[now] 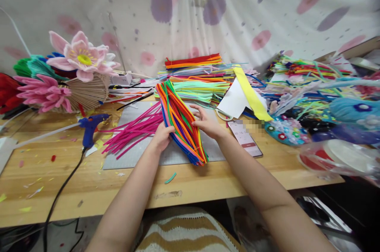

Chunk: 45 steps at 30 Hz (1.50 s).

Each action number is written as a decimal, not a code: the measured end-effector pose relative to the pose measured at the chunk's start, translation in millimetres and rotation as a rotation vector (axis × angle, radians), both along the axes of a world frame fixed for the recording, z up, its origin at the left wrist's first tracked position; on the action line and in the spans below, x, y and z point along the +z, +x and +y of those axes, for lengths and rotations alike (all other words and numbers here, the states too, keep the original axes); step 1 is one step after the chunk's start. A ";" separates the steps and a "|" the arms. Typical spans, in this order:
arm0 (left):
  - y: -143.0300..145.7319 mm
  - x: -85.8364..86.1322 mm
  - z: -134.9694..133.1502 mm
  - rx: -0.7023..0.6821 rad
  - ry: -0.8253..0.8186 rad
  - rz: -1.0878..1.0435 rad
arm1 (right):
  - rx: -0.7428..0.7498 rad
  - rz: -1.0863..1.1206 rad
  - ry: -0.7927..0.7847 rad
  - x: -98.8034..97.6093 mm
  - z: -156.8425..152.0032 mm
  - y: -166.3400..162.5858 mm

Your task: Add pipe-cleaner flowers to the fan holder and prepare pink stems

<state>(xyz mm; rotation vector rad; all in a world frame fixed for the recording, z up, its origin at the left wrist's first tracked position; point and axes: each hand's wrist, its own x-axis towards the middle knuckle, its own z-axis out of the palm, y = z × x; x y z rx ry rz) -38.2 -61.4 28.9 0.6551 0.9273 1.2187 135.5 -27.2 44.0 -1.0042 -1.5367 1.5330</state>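
A tied bundle of multicoloured pipe cleaners [184,125] is tilted over the grey mat, its strands bowed apart in the middle. My left hand [164,136] is closed around its left side, thumb on top. At the bundle's right edge, my right hand [206,122] has its fingers apart, the tips touching the strands. Loose magenta pipe cleaners [133,131] lie fanned out on the mat to the left of my left hand. Behind the bundle are stacked mint-green pipe cleaners [192,90] and red and orange ones [192,61].
A blue glue gun [90,129] with a black cord stands at left, below pipe-cleaner flowers [83,56]. To the right lie a phone [245,137], a yellow strip [252,93] and a decorated blue piece [286,129]. A small green scrap [170,178] lies near the table's front edge.
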 end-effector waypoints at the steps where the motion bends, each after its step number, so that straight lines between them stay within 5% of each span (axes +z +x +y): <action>1: 1.5 0.9 0.6 -0.005 -0.022 -0.006 | 0.016 -0.013 0.022 0.0 -0.4 -0.9; 8: 12.9 1.4 6.6 0.081 0.075 0.070 | 0.059 -0.098 0.204 0.9 -3.0 -10.0; 21: 0.1 2.5 0.4 0.023 -0.017 0.026 | 0.015 -0.003 0.024 -3.3 1.8 -0.4; 37: -1.7 -3.0 0.8 -0.034 -0.004 0.008 | 0.057 -0.163 0.216 5.7 -0.9 -7.6; 45: 12.0 -0.4 6.8 0.070 -0.005 -0.012 | 0.117 -0.190 0.279 3.2 -2.9 -14.7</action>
